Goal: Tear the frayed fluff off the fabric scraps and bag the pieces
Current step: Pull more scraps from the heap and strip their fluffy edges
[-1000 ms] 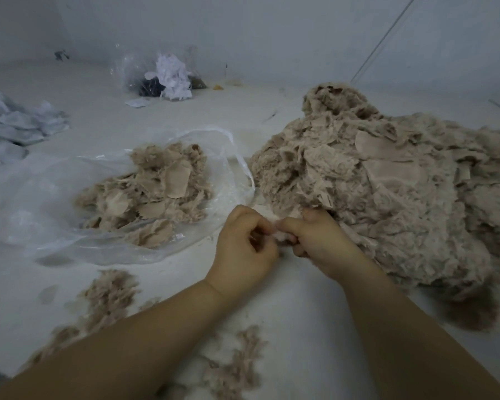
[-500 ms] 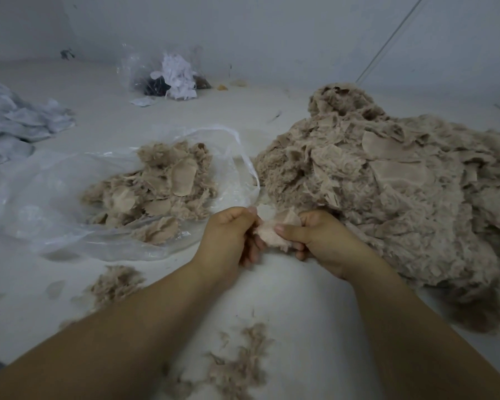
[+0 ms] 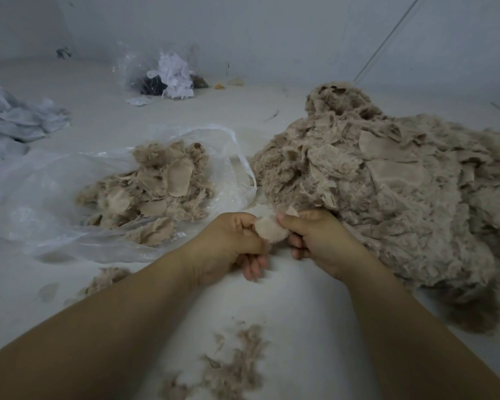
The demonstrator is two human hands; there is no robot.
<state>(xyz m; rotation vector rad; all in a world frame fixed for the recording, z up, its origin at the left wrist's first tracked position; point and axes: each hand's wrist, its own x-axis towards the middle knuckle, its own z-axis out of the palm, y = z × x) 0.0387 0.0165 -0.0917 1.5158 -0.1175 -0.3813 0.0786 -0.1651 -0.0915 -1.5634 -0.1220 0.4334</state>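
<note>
Right at the centre of the frame, the left hand [image 3: 231,243] and the right hand [image 3: 318,241] each pinch one small beige fabric scrap [image 3: 272,230] between them, thumbs on top, other fingers curled. At centre left lies a clear plastic bag [image 3: 35,203] holding trimmed pieces [image 3: 156,189]. A large scrap pile [image 3: 401,197] fills the right side. Loose fluff [image 3: 234,368] lies on the white floor [image 3: 286,298] at bottom centre.
</note>
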